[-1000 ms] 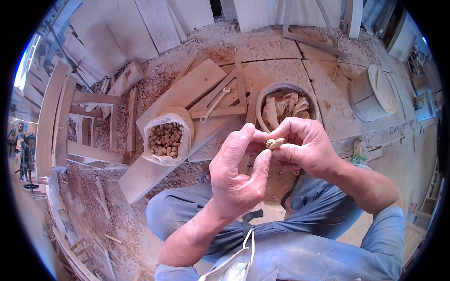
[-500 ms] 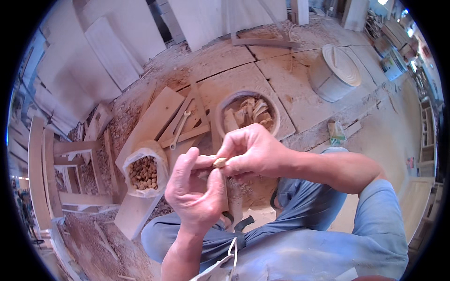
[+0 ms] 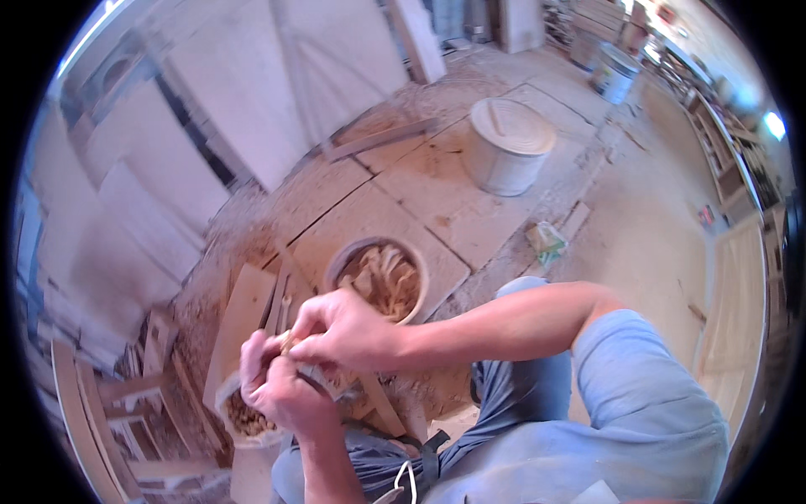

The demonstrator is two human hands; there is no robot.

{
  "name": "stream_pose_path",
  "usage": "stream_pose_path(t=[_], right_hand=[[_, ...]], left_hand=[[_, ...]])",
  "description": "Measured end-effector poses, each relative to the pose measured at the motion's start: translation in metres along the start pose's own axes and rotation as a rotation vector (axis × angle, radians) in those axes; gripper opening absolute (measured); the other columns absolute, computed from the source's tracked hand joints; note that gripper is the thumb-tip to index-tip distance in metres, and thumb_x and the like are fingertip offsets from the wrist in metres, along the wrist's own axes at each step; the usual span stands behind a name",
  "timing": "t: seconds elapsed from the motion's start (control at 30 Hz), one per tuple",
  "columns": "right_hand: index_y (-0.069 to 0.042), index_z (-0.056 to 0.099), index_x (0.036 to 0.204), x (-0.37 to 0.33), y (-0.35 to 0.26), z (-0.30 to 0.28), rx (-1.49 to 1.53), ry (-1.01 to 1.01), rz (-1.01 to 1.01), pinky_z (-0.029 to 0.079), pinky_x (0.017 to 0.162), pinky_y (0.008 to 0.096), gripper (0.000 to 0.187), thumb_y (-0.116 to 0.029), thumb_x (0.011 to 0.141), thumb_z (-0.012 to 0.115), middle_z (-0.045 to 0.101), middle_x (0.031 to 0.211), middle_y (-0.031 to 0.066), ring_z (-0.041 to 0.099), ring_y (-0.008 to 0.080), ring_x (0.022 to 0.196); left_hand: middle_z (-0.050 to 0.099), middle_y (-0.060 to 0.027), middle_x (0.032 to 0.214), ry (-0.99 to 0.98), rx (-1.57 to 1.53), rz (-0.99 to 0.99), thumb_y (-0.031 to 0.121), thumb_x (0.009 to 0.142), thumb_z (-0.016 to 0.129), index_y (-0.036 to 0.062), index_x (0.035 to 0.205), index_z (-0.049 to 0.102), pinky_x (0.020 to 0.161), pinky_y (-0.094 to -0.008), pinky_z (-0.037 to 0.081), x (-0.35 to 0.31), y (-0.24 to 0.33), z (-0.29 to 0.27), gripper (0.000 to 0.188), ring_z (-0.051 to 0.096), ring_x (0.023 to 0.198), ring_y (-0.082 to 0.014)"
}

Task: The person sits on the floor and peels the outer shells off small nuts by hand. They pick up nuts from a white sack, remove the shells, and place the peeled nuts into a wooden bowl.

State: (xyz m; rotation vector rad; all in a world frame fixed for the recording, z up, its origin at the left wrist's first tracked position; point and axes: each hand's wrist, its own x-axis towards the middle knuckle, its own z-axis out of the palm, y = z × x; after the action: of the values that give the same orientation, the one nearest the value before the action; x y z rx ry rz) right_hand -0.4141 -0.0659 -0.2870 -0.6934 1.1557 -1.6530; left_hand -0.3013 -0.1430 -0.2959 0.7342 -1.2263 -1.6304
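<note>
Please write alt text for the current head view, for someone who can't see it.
A person's left hand and right hand hold a small tan piece near a bag of brown nuts and a round tub. A pale lidded bucket stands farther off.

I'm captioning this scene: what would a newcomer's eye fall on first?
First, the right hand and left hand, meeting left of centre around a small tan thing. Next, the round tub of crumpled brown material just beyond them, then the pale lidded bucket, farther off and right of centre.
</note>
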Motion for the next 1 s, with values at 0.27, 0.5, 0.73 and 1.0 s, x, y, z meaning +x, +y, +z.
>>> stream_pose_path(t=[0.27,0.5,0.73,1.0], right_hand=[[0.001,0.064,0.101,-0.003,-0.016,-0.02,0.082,0.089,0.068,0.042,0.046,0.0242,0.021,-0.02,0.099,0.063,0.062,0.075,0.0044,0.058,0.01,0.058],[-0.002,0.066,0.094,-0.014,-0.017,-0.034,0.232,0.027,0.233,0.031,0.039,0.0302,0.042,-0.04,0.103,0.054,0.05,0.06,0.0045,0.045,0.0145,0.045],[-0.007,0.058,0.078,-0.018,-0.019,-0.036,0.181,0.078,0.25,0.034,0.042,0.0296,0.044,-0.042,0.104,0.05,0.052,0.062,0.0041,0.049,0.0148,0.048],[-0.006,0.057,0.083,-0.018,-0.013,-0.02,0.121,-0.006,0.274,0.037,0.042,0.0285,0.047,-0.045,0.107,0.045,0.05,0.059,0.0047,0.05,0.0153,0.046]], left_hand=[[0.061,-0.0069,0.089,-0.029,-0.154,0.003,-0.002,0.093,0.053,-0.0038,0.128,0.053,0.049,-0.0256,0.045,-0.001,-0.011,0.041,0.035,0.053,0.058,-0.0117],[0.058,-0.006,0.082,-0.286,0.003,0.033,-0.003,0.097,0.054,-0.0055,0.11,0.054,0.042,-0.0263,0.042,-0.013,-0.007,0.052,0.013,0.052,0.056,-0.0102],[0.06,-0.0073,0.082,-0.432,-0.036,-0.206,-0.008,0.084,0.05,-0.0066,0.102,0.059,0.05,-0.0264,0.045,0.01,0.008,0.055,0.019,0.057,0.061,-0.0138],[0.062,-0.0099,0.085,-0.488,-0.003,-0.111,-0.009,0.085,0.048,-0.0086,0.103,0.061,0.058,-0.0263,0.048,0.018,0.003,0.016,0.022,0.059,0.066,-0.0134]])
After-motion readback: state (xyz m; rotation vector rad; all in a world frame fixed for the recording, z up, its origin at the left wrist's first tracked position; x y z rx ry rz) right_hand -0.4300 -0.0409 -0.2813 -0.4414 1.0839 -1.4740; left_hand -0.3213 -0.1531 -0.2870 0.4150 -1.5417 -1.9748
